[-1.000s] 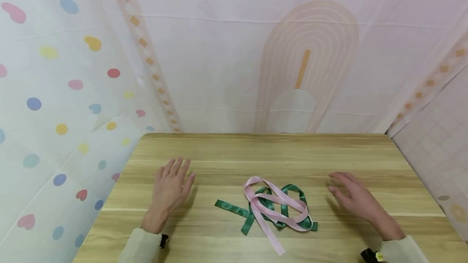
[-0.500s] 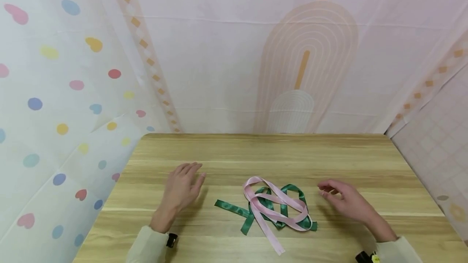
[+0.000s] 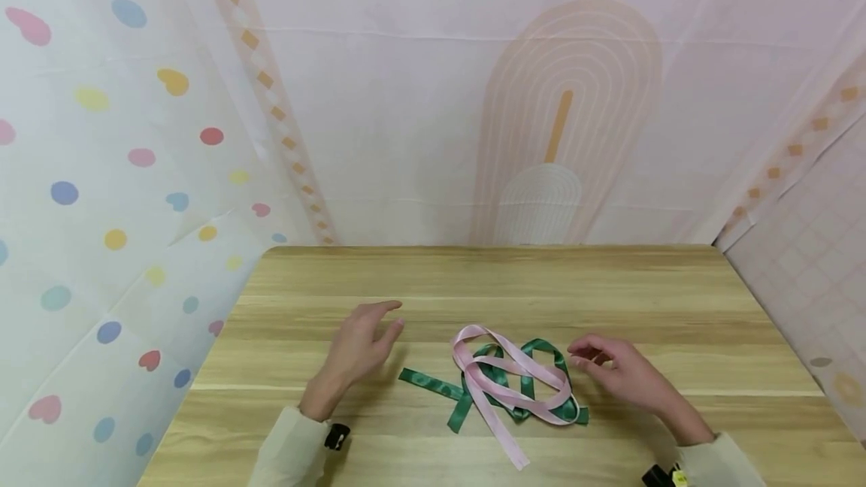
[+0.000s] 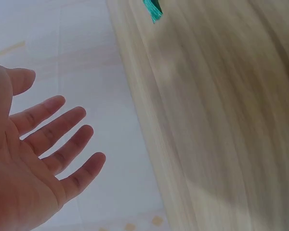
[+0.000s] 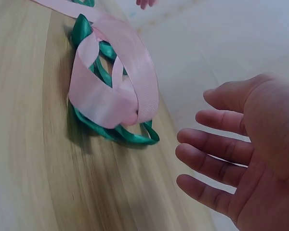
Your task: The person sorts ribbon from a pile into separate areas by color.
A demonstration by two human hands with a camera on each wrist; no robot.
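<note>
On the wooden table (image 3: 649, 299), hovering beside tangled pink ribbon (image 3: 504, 378) and green ribbon (image 3: 433, 385): left hand (image 3: 358, 344), right hand (image 3: 619, 374), fingers relaxed, holding nothing; risking tightening the snarl by tugging one loop.

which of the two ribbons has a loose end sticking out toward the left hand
The green ribbon: its flat end points at the left hand. The pink ribbon trails its loose tail toward the table's near edge instead.
</note>
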